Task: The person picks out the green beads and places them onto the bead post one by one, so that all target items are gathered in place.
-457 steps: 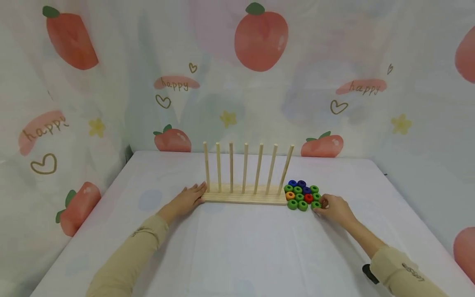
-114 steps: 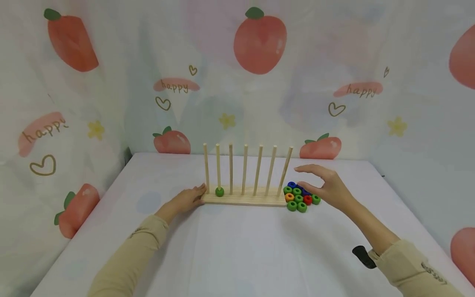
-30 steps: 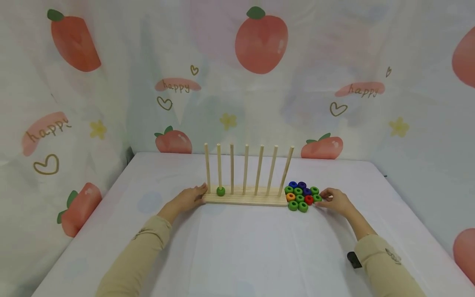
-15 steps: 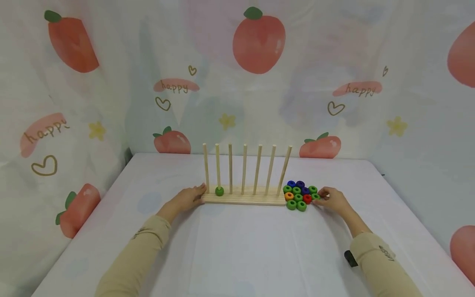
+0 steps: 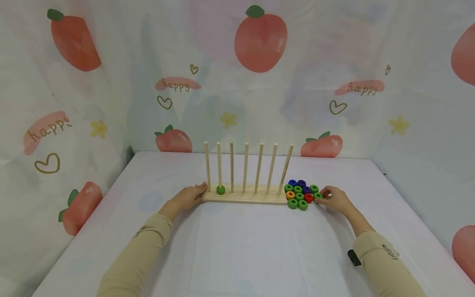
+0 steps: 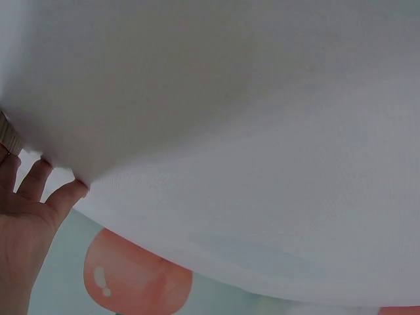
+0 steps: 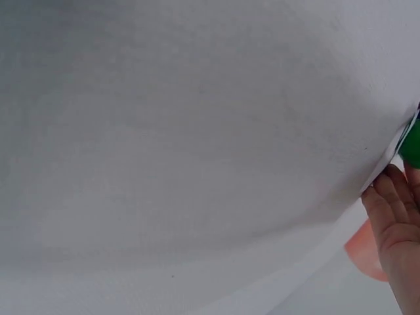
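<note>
My left hand (image 5: 188,196) lies with extended fingers against the left end of a pale wooden base (image 5: 245,199); the left wrist view shows the same hand (image 6: 29,210) beside a sliver of wood. Several upright pegs rise from the base in a row. One green bead (image 5: 220,189) sits at the bottom of the second peg from the left. To the right of the base, my right hand (image 5: 334,199) pinches a green bead (image 5: 318,196) at the edge of a bead cluster. Its fingers partly cover that bead, whose green side (image 7: 412,144) shows in the right wrist view.
Against the base's right end lie loose beads: several green ones, an orange bead (image 5: 290,195), a red bead (image 5: 308,198), a blue bead (image 5: 292,182) and dark purple ones. A white cloth (image 5: 237,251) covers the table. A printed curtain (image 5: 259,107) stands behind.
Since the oldest frame, a green bead has come onto the second peg. My right hand rose away, came back to the cluster and now pinches another green bead. The left hand stayed put.
</note>
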A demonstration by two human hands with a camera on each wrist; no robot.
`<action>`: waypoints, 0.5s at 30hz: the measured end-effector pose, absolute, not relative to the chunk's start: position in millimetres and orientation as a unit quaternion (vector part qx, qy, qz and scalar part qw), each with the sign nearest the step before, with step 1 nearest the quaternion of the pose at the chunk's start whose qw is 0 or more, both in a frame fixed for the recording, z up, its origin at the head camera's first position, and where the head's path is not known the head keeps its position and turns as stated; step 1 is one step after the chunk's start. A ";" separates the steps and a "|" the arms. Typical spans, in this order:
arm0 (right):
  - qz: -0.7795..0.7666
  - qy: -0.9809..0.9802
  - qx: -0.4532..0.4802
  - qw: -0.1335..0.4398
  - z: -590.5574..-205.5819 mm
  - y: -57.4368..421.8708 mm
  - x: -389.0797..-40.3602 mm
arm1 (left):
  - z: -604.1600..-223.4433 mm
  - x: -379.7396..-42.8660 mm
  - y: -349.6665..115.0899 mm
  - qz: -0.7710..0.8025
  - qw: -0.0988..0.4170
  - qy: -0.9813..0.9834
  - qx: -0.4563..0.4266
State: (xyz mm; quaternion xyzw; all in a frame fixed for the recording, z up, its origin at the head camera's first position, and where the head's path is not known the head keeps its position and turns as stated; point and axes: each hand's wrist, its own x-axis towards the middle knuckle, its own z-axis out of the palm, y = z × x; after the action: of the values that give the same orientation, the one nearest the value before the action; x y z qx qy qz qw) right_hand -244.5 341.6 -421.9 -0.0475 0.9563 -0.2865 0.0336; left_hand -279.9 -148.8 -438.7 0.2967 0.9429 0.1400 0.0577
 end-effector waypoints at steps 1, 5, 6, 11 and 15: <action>-0.287 0.956 -0.046 0.035 -422.2 341.7 -244.1 | -438.8 -279.7 -148.9 0.140 0.058 0.943 0.297; -0.292 0.955 -0.037 0.044 -424.1 343.8 -243.1 | -437.8 -279.2 -148.2 0.144 0.060 0.942 0.297; -0.294 0.954 -0.035 0.047 -424.5 344.6 -243.2 | -437.7 -279.3 -148.1 0.145 0.061 0.942 0.296; -0.298 0.952 -0.038 0.060 -424.9 347.7 -244.9 | -438.5 -280.1 -148.5 0.147 0.064 0.945 0.285; -0.299 0.951 -0.045 0.065 -426.4 348.6 -245.8 | -439.8 -280.4 -149.9 0.142 0.060 0.944 0.291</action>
State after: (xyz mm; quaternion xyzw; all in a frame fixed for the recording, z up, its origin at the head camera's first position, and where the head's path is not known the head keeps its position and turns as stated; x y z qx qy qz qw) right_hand -245.8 348.6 -426.4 -0.0451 0.9510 -0.2991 0.0646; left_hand -280.4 -149.9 -439.8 0.2909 0.9441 0.1425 0.0605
